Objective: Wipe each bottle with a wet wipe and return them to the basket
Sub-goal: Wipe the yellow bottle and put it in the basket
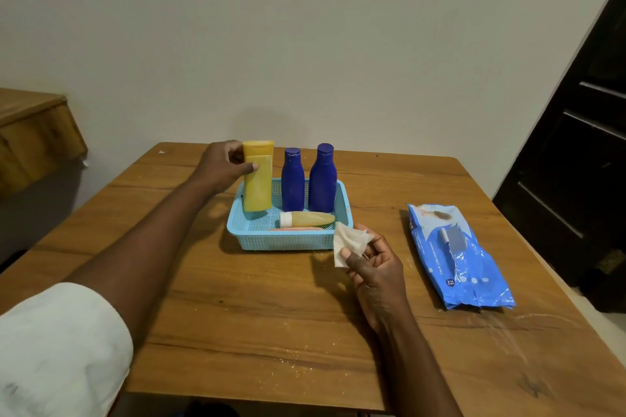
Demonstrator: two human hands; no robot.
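Observation:
A light blue mesh basket point(271, 240) sits on the wooden table. My left hand point(223, 167) grips a tall yellow bottle point(258, 186) near its top, with the bottle upright at the basket's left end. Two dark blue bottles point(292, 179) point(322, 178) stand upright at the back of the basket. A small yellow bottle with a white cap point(306, 219) lies flat in the basket, and a pinkish tube point(296, 229) lies in front of it. My right hand point(374, 267) holds a crumpled white wet wipe point(349, 242) just right of the basket's front corner.
A blue pack of wet wipes point(457, 254) lies on the table to the right. The table point(271, 315) stands against a pale wall. A dark door point(576, 162) is at the far right, and a wooden shelf point(34, 132) at the left.

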